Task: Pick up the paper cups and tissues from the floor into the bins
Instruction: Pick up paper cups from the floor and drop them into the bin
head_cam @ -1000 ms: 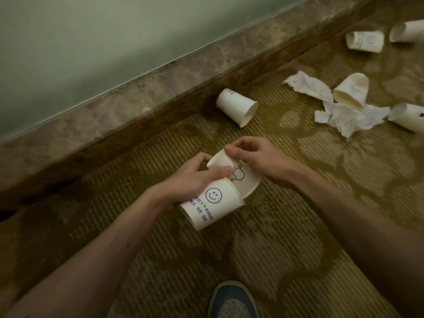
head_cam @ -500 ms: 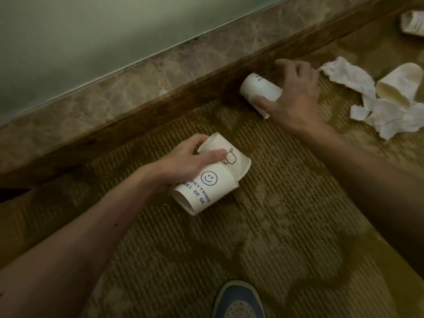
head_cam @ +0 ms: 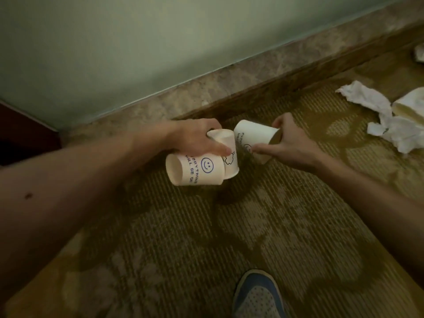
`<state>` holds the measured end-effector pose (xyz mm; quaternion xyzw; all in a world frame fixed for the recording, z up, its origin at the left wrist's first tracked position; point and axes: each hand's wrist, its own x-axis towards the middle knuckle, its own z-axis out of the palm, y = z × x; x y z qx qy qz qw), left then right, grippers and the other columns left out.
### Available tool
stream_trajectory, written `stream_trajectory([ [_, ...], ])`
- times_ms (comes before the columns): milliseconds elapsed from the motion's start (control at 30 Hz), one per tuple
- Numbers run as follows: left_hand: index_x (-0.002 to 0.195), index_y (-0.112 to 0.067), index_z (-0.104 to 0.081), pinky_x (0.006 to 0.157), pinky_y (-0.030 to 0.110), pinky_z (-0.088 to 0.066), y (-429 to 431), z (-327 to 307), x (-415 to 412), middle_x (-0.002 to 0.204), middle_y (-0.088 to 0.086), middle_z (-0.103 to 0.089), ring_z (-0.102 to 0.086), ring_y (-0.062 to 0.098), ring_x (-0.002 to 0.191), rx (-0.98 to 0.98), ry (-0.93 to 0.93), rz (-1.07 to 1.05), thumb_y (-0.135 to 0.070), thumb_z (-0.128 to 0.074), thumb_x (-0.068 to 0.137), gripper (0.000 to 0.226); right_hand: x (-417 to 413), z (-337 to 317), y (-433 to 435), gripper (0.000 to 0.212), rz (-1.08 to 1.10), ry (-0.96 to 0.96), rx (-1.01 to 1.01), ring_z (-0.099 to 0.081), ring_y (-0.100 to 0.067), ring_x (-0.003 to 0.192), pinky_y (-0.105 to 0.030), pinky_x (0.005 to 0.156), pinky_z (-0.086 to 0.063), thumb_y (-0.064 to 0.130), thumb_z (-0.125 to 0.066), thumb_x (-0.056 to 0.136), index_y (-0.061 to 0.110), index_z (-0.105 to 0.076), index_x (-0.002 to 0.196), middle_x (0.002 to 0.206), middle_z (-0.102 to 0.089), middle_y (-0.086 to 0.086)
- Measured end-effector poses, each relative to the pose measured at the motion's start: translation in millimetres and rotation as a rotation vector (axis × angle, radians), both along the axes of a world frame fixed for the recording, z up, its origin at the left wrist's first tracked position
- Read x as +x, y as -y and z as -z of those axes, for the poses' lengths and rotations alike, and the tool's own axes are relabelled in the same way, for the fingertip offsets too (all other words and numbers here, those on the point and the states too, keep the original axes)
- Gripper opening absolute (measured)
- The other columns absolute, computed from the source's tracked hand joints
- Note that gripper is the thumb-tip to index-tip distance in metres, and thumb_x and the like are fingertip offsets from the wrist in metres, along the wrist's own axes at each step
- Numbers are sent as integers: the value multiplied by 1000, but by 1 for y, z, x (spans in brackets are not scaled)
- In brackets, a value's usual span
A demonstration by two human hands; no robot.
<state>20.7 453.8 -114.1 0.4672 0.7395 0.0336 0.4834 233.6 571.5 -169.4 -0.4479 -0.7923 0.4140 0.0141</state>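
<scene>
Paper cups, stacked pair (head_cam: 202, 166): white, nested on their side above the carpet (head_cam: 206, 237), smiley print facing up.
Left hand (head_cam: 195, 138): fingers curled over the top of the stacked pair, thumb pressed on the near side, gripping both.
Single cup (head_cam: 254, 136): white, tilted, base just beside the stacked pair.
Right hand (head_cam: 289, 145): fingers closed around the single cup's rim end, thumb along its near side.
Tissues (head_cam: 376, 115): crumpled on the carpet at right, well apart from both hands.
Crushed cup (head_cam: 410, 104): lying among the tissues.
Shoe (head_cam: 257, 294): blue, at bottom edge.
</scene>
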Motion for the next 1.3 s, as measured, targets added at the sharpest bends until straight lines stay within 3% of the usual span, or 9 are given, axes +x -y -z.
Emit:
stream_trajectory([
  [100,125,-30,-47,46,20,-51,14,-32,-5,85,-8,-67,-68,3,57,-1,-101,115,-49,-67,87,47,-6,-27,20,51,-30,-105,-95,-67,-19,83,-29,56,-56,49,-78,72,28,-46,105,103,-61,-2],
  [267,123,-26,-52,44,19,-51,57,-89,-12,94,0,-71,-70,11,67,-26,-280,266,-47,-65,88,43,-34,-84,59,36,-117,-240,-165,-70,-22,85,-37,64,-60,41,-75,77,32,-53,105,103,-66,-7],
  [433,131,-42,-39,62,25,-54,144,-165,-48,98,-8,-66,-68,7,77,91,-322,135,-56,-65,84,55,-78,-165,100,54,-273,-332,-242,-71,-20,84,-33,62,-60,48,-74,63,31,-55,112,105,-67,-9],
  [567,130,-47,-41,66,16,-45,229,-224,-64,100,-17,-63,-61,-4,81,280,-425,-2,-63,-64,81,57,-125,-239,145,60,-396,-396,-117,-73,-19,74,-29,54,-58,42,-77,68,23,-43,114,105,-63,-7],
  [667,128,-50,-41,75,23,-51,301,-268,-70,107,-17,-66,-63,-1,88,384,-491,-104,-66,-63,79,56,-157,-290,194,57,-439,-454,-3,-72,-16,71,-24,50,-55,42,-80,71,22,-37,103,104,-63,-4],
  [867,126,-51,-41,67,12,-50,463,-331,-62,106,-22,-67,-65,-6,86,482,-560,-299,-65,-64,80,53,-192,-365,326,68,-701,-550,157,-69,-7,67,-20,48,-50,72,-72,48,30,-40,91,91,-67,3],
  [967,129,-51,-40,67,9,-51,545,-344,-46,108,-25,-66,-65,-9,86,467,-542,-424,-64,-63,80,56,-208,-378,399,69,-871,-587,180,-69,-9,80,-33,63,-58,82,-63,46,36,-39,92,95,-67,8],
  [1133,129,-50,-39,54,12,-51,676,-333,-12,103,-27,-67,-69,-3,71,349,-458,-684,-57,-67,82,55,-232,-364,522,46,-1161,-604,241,-58,9,78,-8,47,-43,70,-62,70,38,-37,91,95,-50,21],
  [1300,130,-54,-34,50,15,-48,750,-293,15,91,-18,-72,-68,1,61,159,-390,-852,-60,-63,82,56,-245,-300,610,46,-1526,-287,279,-51,-4,89,-21,68,-46,59,-64,81,36,-36,110,106,-45,14],
])
